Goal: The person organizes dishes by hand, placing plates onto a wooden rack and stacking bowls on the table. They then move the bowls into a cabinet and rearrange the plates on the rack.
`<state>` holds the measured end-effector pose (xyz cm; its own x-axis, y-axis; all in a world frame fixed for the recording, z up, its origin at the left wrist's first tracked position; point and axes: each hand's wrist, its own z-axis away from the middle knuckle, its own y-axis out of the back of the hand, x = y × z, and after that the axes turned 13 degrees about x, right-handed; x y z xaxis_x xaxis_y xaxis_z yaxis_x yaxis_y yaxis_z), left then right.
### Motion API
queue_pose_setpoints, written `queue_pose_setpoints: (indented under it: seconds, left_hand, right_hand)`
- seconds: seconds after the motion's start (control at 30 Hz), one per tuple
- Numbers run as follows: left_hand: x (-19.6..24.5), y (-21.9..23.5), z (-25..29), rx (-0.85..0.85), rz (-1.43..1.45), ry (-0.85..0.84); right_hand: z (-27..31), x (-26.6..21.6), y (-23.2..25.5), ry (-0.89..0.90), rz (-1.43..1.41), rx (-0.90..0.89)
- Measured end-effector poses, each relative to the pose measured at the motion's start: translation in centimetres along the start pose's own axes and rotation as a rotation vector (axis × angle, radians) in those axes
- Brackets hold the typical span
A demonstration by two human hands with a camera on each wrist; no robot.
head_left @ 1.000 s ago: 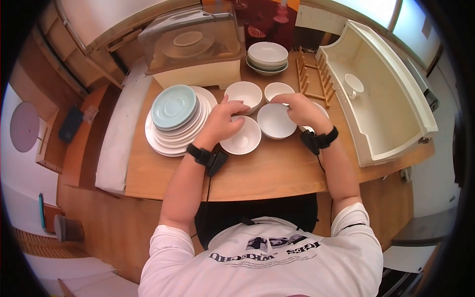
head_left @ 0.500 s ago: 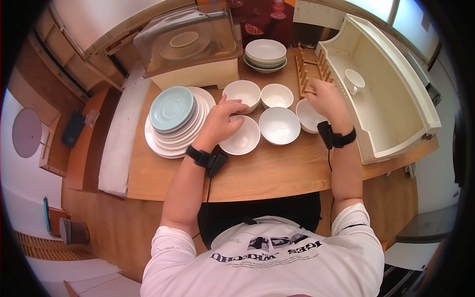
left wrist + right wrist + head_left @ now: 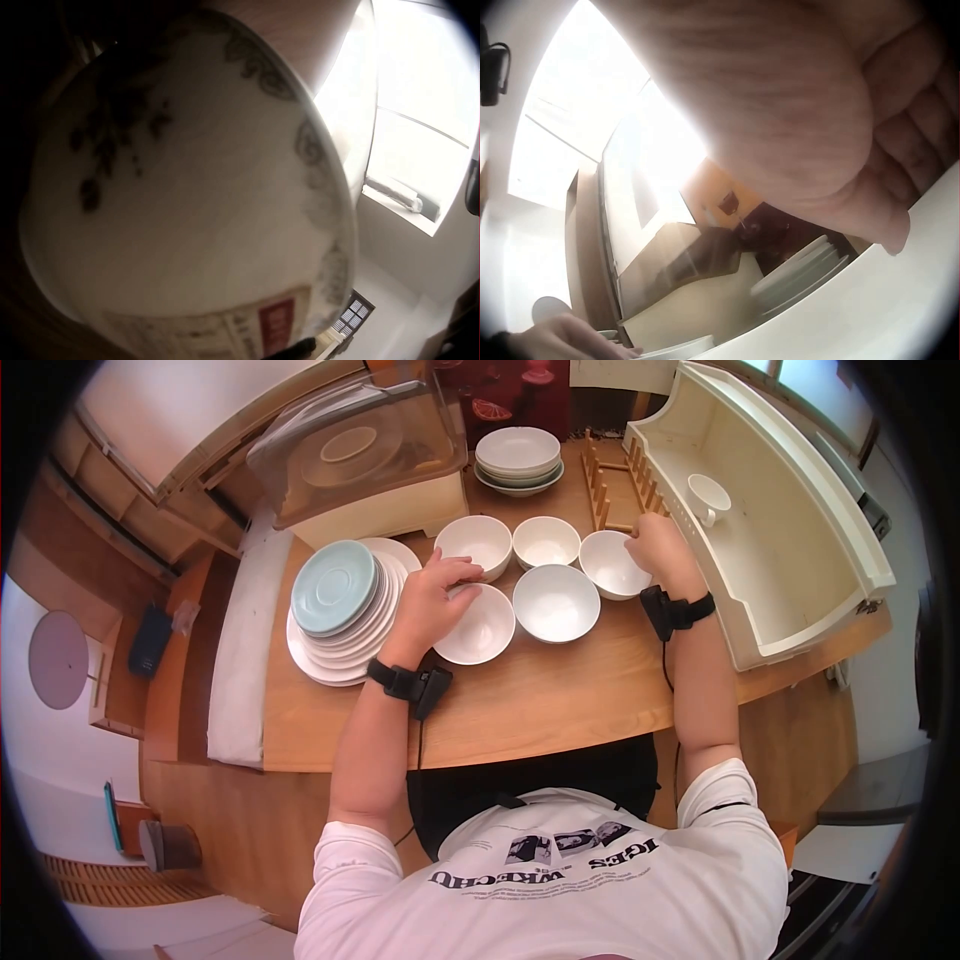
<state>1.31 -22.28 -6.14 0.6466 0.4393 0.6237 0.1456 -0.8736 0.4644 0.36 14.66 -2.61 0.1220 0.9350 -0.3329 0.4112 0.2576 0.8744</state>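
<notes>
White bowls stand in two rows on the wooden table. My left hand [image 3: 430,600] lies over the left pair, fingers stretched across the near rim of the back bowl [image 3: 472,540] and thumb by the rim of the front bowl [image 3: 485,630]. A flower-patterned bowl side with a label [image 3: 210,202] fills the left wrist view. My right hand [image 3: 664,553] grips the right rim of the rightmost bowl [image 3: 612,568], its fingers curled; the right wrist view shows the thumb at that rim [image 3: 885,289]. Between the hands sit the front middle bowl [image 3: 556,603] and the back middle bowl [image 3: 546,542].
Left of the bowls stands a plate stack topped with a light blue plate [image 3: 335,585]. Behind are a lidded box [image 3: 355,465], more stacked bowls [image 3: 518,450] and a wooden rack [image 3: 598,490]. A cream bin [image 3: 790,580] on the right holds a white cup [image 3: 707,498].
My right hand has left the middle bowls and moved right to the rightmost bowl, coming down onto its right rim. My left hand stays over the left pair. The head view has shifted slightly.
</notes>
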Motion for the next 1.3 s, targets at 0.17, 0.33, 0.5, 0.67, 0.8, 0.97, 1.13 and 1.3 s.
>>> queue_pose_setpoints:
  seconds: [0.17,0.33,0.5,0.67,0.8,0.97,1.13,1.3]
  left_hand:
    - [0.2,0.0,0.0,0.035,-0.045,-0.002]
    - [0.4,0.1,-0.1,0.067,-0.089,-0.007]
    - [0.7,0.2,0.0,0.150,-0.026,0.055]
    - [-0.8,0.0,0.1,0.358,0.082,0.127]
    - [-1.3,-0.3,0.7,0.375,0.135,0.236]
    - [-0.8,0.1,0.8,0.302,0.110,0.292]
    - [-1.9,-0.7,0.9,0.367,0.164,0.258]
    - [-1.6,-0.5,1.0,0.325,0.112,0.233]
  right_hand:
    - [-0.4,0.3,-0.2,-0.031,-0.063,-0.029]
    - [-0.9,0.2,0.3,-0.134,-0.140,-0.130]
    - [-1.2,0.6,0.4,-0.229,-0.248,-0.033]
    - [-1.1,0.9,0.7,-0.312,-0.346,-0.068]
    - [-1.6,2.1,-0.2,-0.297,-0.378,-0.088]
    - [-2.4,3.9,-2.2,-0.062,-0.584,0.232]
    - [-1.9,3.0,-1.9,-0.142,-1.291,0.000]
    - [-2.0,3.2,-3.5,-0.153,-1.450,-0.066]
